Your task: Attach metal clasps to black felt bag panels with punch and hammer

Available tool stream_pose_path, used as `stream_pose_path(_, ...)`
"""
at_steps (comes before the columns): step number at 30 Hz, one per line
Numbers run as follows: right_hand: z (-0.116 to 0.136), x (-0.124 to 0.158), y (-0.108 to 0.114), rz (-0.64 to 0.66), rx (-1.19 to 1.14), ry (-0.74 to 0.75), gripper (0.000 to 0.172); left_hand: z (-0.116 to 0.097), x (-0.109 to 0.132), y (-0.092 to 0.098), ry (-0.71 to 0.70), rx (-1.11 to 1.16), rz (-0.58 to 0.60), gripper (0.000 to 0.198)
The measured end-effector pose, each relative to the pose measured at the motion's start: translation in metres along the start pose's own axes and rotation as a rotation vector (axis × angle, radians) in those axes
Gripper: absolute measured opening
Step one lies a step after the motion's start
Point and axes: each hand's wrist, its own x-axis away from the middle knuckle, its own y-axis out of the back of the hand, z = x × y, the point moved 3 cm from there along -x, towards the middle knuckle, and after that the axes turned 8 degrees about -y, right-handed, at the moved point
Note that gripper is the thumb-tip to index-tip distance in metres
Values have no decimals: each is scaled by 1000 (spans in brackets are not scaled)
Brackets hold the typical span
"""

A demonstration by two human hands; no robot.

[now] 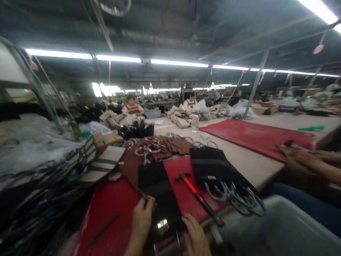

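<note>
A black bag panel with a shiny metal clasp lies in front of me on a red mat. My left hand is at its left edge, closed in a pinch on a thin tool whose exact kind is blurred. My right hand rests against the panel's lower right edge, fingers stretched and apart. Ring-shaped handles wrapped in clear film show at both ends of the panel. To the right of it lies a hammer with an orange and black handle.
Another black bag panel with wrapped handles lies on the right. Brown panels with rings are stacked behind. A dark strip sits at left. A grey bin stands lower right, near a co-worker's hands.
</note>
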Motion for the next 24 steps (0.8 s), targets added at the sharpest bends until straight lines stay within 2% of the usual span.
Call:
stream_pose_path(3,11,14,14,188,-213,-449,35,5,-11,50,-93,-350,-61,43)
stream_pose_path(6,24,26,-1,376,-542,-860,41,13,-20,86,-96,-707,-93,36)
stream_pose_path(8,33,33,-15,461,-813,-1012,49,19,-21,98,-33,-874,-58,35)
stream_pose_path(11,40,36,-30,479,-1003,-1069,56,24,-20,103,43,-997,-8,38)
stream_pose_path(15,42,29,-34,465,-977,-1088,54,29,-21,100,20,-1067,24,39)
stream_pose_path(20,48,17,-21,406,-923,-1021,45,35,-21,102,-33,-1123,32,35)
stream_pose_path(24,62,-3,0,292,-784,-911,44,24,-10,99,-97,-986,-87,38)
